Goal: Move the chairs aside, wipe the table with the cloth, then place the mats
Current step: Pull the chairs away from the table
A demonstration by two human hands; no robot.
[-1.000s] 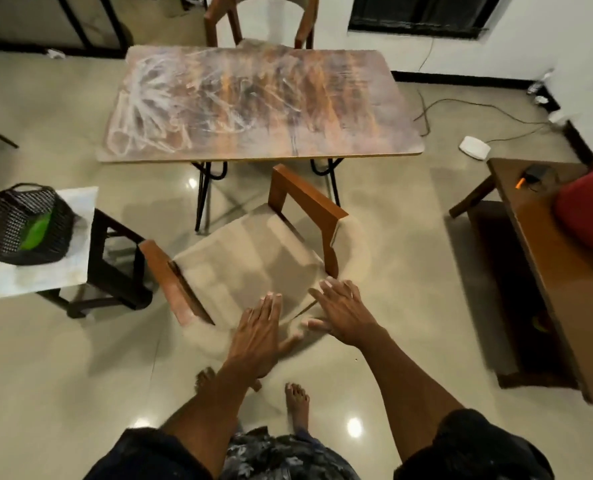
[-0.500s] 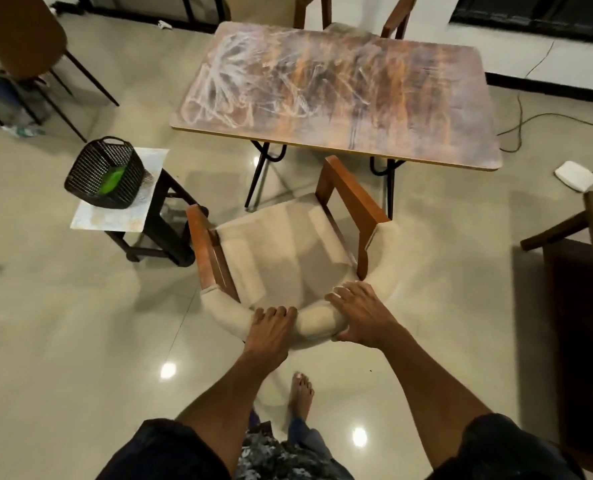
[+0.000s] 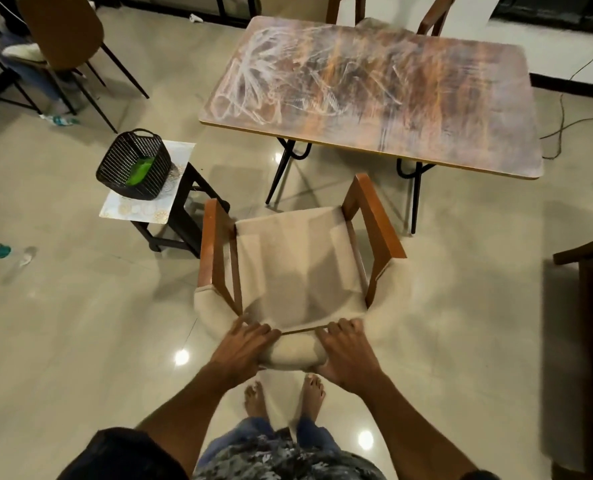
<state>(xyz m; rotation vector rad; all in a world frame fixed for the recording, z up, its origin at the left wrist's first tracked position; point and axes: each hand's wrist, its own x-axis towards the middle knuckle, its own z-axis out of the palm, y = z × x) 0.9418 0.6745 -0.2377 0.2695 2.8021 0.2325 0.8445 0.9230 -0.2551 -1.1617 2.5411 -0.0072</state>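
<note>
Now both hands, left hand (image 3: 243, 348) and right hand (image 3: 347, 355), clamp curled fingers over the padded backrest of the chair (image 3: 298, 265), which stands just off the smeared table's (image 3: 368, 91) near edge.

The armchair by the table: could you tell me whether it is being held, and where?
Yes: left hand and right hand both grip the armchair by its padded backrest top.
</note>
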